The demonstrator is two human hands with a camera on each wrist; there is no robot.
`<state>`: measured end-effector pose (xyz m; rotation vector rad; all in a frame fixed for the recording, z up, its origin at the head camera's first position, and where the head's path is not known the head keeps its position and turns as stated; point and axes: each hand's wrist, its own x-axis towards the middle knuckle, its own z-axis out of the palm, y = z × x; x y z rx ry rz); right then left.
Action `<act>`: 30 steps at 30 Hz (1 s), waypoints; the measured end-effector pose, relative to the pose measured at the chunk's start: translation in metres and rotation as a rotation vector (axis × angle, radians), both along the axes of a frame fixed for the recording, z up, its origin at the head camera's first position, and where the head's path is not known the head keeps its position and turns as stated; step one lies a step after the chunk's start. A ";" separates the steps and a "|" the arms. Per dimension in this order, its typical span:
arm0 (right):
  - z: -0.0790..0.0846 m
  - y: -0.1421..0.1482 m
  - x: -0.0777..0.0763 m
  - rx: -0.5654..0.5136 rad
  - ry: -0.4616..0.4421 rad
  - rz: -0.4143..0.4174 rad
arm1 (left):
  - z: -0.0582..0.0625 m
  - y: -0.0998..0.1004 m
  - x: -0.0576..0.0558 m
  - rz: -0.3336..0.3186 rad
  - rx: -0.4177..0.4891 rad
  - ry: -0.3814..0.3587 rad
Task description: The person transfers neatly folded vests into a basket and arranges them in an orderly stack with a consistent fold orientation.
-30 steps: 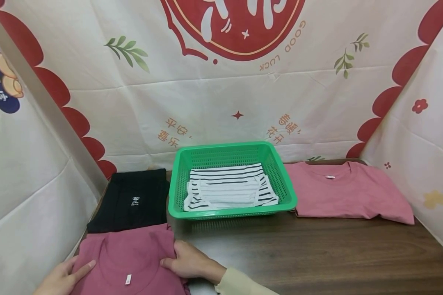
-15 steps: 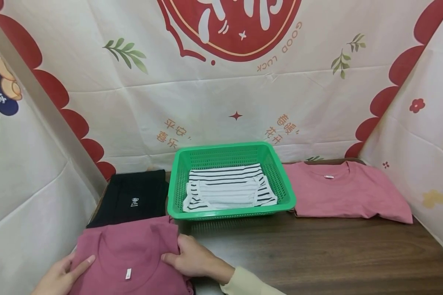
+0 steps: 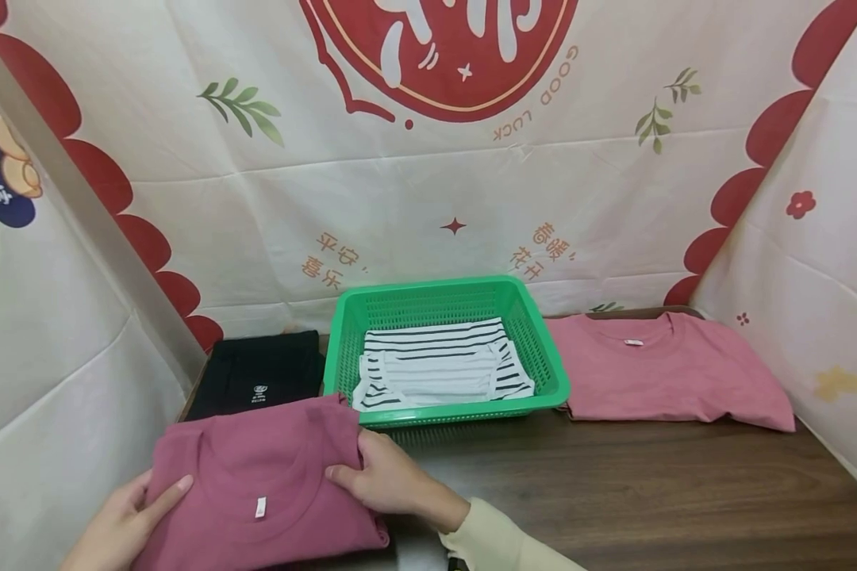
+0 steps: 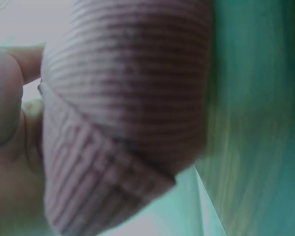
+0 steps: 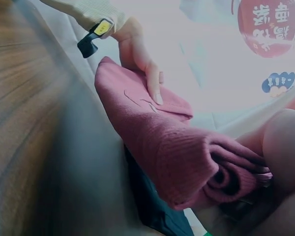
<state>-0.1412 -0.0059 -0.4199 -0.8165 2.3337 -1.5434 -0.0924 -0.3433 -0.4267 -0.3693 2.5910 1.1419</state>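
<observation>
A folded dark-pink sweatshirt (image 3: 257,484) with a round neck and a white label is held up between both hands at the front left. My left hand (image 3: 124,519) grips its left side, thumb on top. On the opposite side, my right hand (image 3: 393,480) pinches the edge with the thumb above. Seen from the right wrist, the sweatshirt (image 5: 152,132) is a thick layered bundle, rolled at its ribbed end and raised off the table. Ribbed fabric (image 4: 128,83) fills the left wrist view. Behind it lies a folded black garment (image 3: 257,369), partly covered in the head view.
A green basket (image 3: 560,388) holding striped white clothing (image 3: 436,365) stands at the back middle. Right of it lies a lighter pink T-shirt (image 3: 664,369) on the brown wooden table (image 3: 614,492). Printed cloth walls (image 3: 400,198) enclose the back and sides.
Both hands have raised the sweatshirt and shifted it forward and slightly right. Its lower edge has come into view, and it overlaps more of the black garment. The basket stays put.
</observation>
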 end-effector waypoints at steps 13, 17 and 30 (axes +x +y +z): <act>0.010 0.008 -0.007 -0.001 -0.056 0.000 | 0.007 0.012 -0.003 0.025 0.062 0.132; 0.014 0.011 -0.010 -0.014 -0.053 0.006 | 0.011 0.016 -0.006 0.047 0.099 0.142; 0.028 0.026 -0.018 -0.036 -0.071 -0.022 | 0.027 0.028 -0.015 0.022 -0.050 0.297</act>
